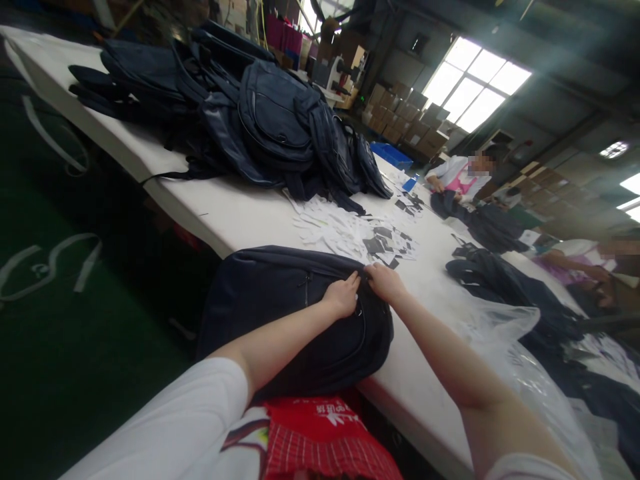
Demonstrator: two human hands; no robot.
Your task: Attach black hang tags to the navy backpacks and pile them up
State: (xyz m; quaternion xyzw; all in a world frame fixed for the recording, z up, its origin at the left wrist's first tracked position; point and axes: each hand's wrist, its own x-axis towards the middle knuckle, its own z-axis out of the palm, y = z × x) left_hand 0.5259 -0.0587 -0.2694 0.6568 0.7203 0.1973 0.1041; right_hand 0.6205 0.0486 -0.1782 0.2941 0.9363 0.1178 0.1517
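Observation:
A dark navy backpack (270, 293) lies on its side at the near edge of the white table, partly jutting over the edge. My left hand (343, 295) rests on its front near a zipper, fingers bent and pressed against the fabric. At the bag's far right edge, my right hand (385, 283) has its fingers closed on the seam or zipper edge. Exactly what lies under the fingertips is hidden. A short zipper (307, 290) with a dangling pull shows left of my left hand.
A big heap of navy backpacks (280, 120) covers the table's far left. White strips (325, 220) and dark tags (385, 243) lie scattered beyond my bag. Clear plastic (515, 360) is at right. A co-worker (463, 177) handles dark fabric across the table; another person (575, 263) sits farther right.

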